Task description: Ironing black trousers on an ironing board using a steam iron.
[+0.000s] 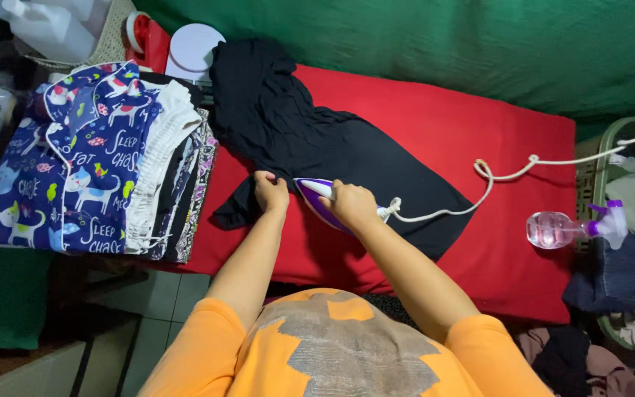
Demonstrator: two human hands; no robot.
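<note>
A black garment point(310, 140) lies spread across a red padded ironing surface point(479, 132). My right hand point(352, 204) grips the handle of a purple and white iron point(316, 200), which rests on the garment near its front edge. The iron's white cord point(508, 175) runs off to the right. My left hand point(270, 192) presses down on the black cloth just left of the iron's tip, fingers curled on a fold.
A stack of folded clothes point(104, 162), topped by blue cat-print fabric, sits at the left end. A clear pink spray bottle point(567, 228) lies at the right. A basket of laundry point(633, 242) stands beyond it. Green cloth point(442, 37) hangs behind.
</note>
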